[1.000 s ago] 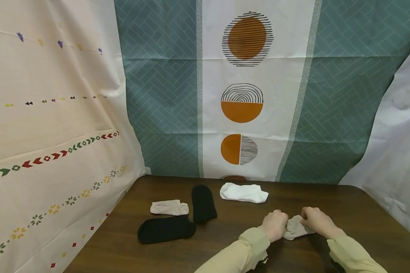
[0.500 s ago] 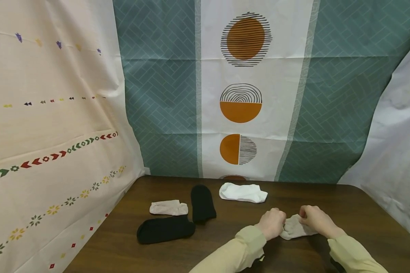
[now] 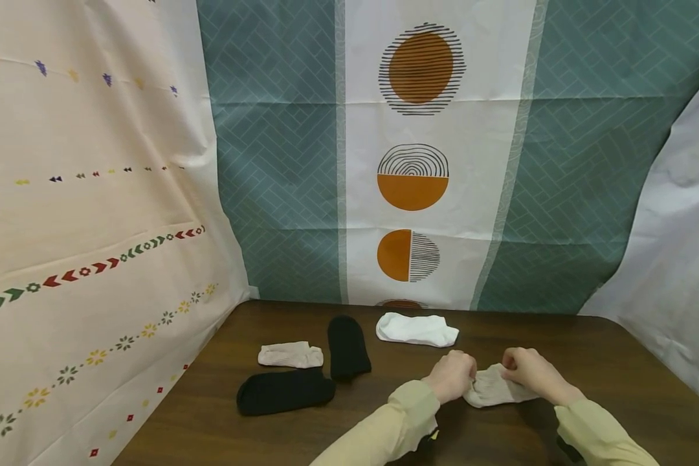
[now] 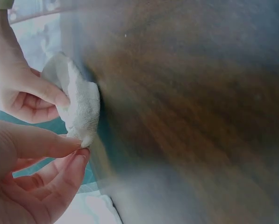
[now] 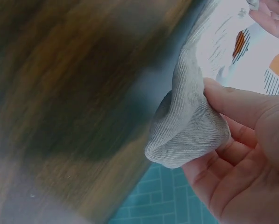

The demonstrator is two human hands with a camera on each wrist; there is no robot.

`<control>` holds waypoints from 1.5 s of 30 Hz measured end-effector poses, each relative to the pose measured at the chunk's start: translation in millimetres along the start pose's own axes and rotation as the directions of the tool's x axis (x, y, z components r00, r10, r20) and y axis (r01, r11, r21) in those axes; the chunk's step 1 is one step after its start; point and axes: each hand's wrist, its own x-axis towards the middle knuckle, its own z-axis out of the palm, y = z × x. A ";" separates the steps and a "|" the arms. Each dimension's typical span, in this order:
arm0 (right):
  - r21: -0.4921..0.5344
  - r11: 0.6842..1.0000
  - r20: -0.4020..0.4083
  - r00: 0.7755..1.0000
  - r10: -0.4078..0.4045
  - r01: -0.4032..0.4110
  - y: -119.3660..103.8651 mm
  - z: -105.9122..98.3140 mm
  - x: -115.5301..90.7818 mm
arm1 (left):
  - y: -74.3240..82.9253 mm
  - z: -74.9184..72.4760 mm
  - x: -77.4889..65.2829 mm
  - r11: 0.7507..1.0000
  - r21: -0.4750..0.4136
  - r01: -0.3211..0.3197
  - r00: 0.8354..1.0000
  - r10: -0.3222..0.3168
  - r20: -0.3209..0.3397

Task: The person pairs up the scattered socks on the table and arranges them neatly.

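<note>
A light grey ribbed ankle sock is stretched between my two hands at the right of the table. My left hand pinches its left end; in the left wrist view, thumb and fingertips meet on the gathered tip of the sock. My right hand holds the other part, and in the right wrist view its thumb presses on the sock with the fingers behind. The loose end hangs folded below that thumb.
Behind my left hand lies a white sock. Further left are a black sock, a second black sock and another light grey sock. A patterned cloth hangs along the back edge of the brown table.
My left hand has moved left with its end of the sock, and my right hand has shifted slightly left too. More of the sock shows between them. The other socks stay put.
</note>
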 end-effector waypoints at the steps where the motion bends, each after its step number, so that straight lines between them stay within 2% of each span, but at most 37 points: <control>1: 0.003 1.000 0.000 1.000 -0.002 0.002 -0.6 0.3 0.3 | -1.0 -0.9 -0.7 1.000 0.001 -0.006 1.000 0.006 0.001; 10: 0.080 0.996 0.001 1.000 -0.030 0.030 -5.7 2.6 3.9 | -12.1 -10.8 -4.2 0.999 -0.023 -0.043 0.999 0.043 0.009; 17: 0.124 0.989 -0.011 0.997 -0.075 0.076 -9.1 4.9 7.5 | -22.1 -17.4 -7.2 0.998 -0.061 -0.015 0.999 0.017 0.034; 23: 0.144 0.987 -0.011 0.997 -0.072 0.072 -14.1 8.8 12.2 | -30.4 -22.7 -11.3 0.997 -0.074 -0.002 0.999 0.005 0.041; 27: 0.146 0.987 -0.015 0.998 -0.064 0.065 -22.0 9.7 15.0 | -37.2 -26.5 -12.9 0.996 -0.086 -0.017 0.999 0.020 0.032; 28: 0.148 0.987 -0.015 0.998 -0.064 0.065 -24.0 9.8 15.6 | -39.3 -27.2 -13.0 0.996 -0.087 -0.027 0.999 0.029 0.029; 29: 0.148 0.987 -0.013 0.998 -0.059 0.060 -26.0 10.2 16.3 | -45.2 -21.4 -10.4 0.994 -0.091 -0.059 0.998 0.059 0.000; 31: 0.154 0.986 -0.011 0.998 -0.055 0.056 -29.2 11.3 18.1 | -49.0 -23.0 -10.4 0.992 -0.098 -0.073 0.997 0.073 -0.003; 35: 0.172 0.983 -0.003 0.998 -0.058 0.057 -34.2 14.5 22.6 | -55.6 -24.9 -10.4 0.991 -0.121 -0.052 0.998 0.055 0.015; 36: 0.177 0.982 -0.001 0.998 -0.063 0.062 -35.4 15.3 23.6 | -53.1 -32.2 -13.3 0.993 -0.117 -0.021 0.999 0.026 0.044; 38: 0.183 0.981 0.002 0.998 -0.070 0.068 -37.5 17.2 25.4 | -55.9 -33.6 -14.3 0.993 -0.118 -0.007 0.999 0.013 0.052; 45: 0.187 0.978 -0.010 0.996 -0.086 0.086 -45.7 23.2 31.0 | -66.6 -39.1 -19.1 0.992 -0.125 -0.005 0.998 0.013 0.065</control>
